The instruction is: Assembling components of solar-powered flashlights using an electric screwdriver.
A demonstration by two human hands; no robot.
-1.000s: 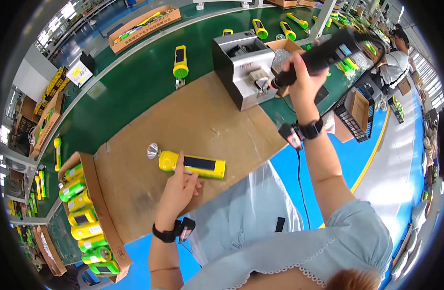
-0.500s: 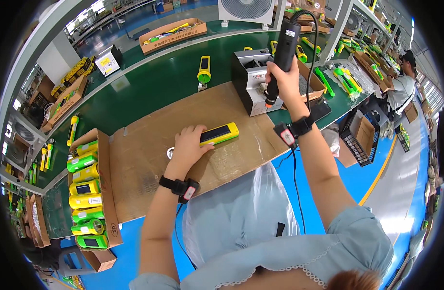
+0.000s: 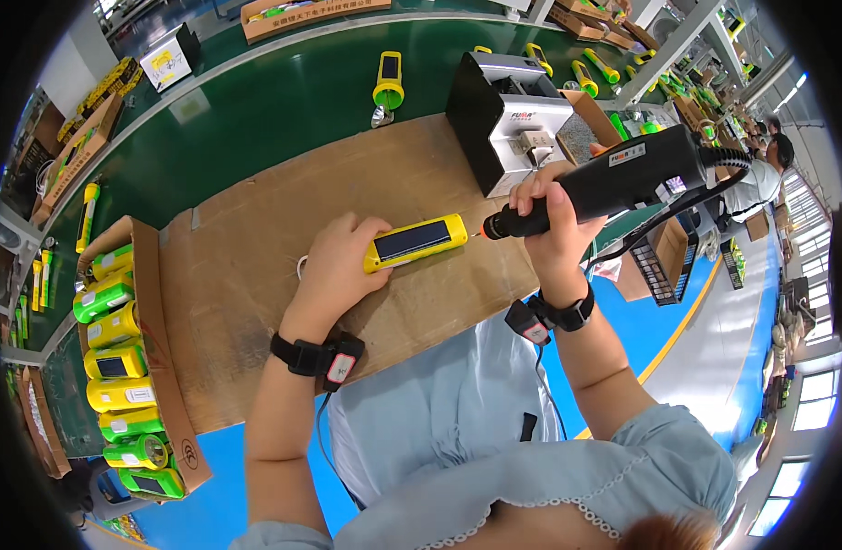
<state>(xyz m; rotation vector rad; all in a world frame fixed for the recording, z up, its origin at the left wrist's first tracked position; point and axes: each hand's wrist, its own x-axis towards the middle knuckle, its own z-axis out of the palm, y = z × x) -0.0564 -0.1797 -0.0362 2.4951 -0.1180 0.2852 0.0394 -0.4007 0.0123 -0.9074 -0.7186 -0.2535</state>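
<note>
My left hand (image 3: 338, 266) is closed round the near-left end of a yellow flashlight (image 3: 419, 240) with a dark solar panel on its upper side. The flashlight lies over a sheet of brown cardboard (image 3: 274, 229). In my right hand (image 3: 558, 225) is a black electric screwdriver (image 3: 623, 179), held almost level, its cord running off to the right. Its thin bit points left at the flashlight's right end, close to it; whether it touches I cannot tell. Part of the flashlight's left end is hidden by my left fingers. A ring-like white piece lies partly behind my left hand.
To the left stands a cardboard box (image 3: 169, 385) of yellow and green flashlights. A black and silver screw feeder (image 3: 513, 119) stands behind my right hand. Beyond the cardboard, another yellow flashlight (image 3: 389, 82) stands on the green bench (image 3: 284, 119). A person (image 3: 769, 174) sits at far right.
The screwdriver has come down from an upright hold to nearly level, its bit now by the flashlight's end. My left hand still holds the flashlight. The whole view has shifted.
</note>
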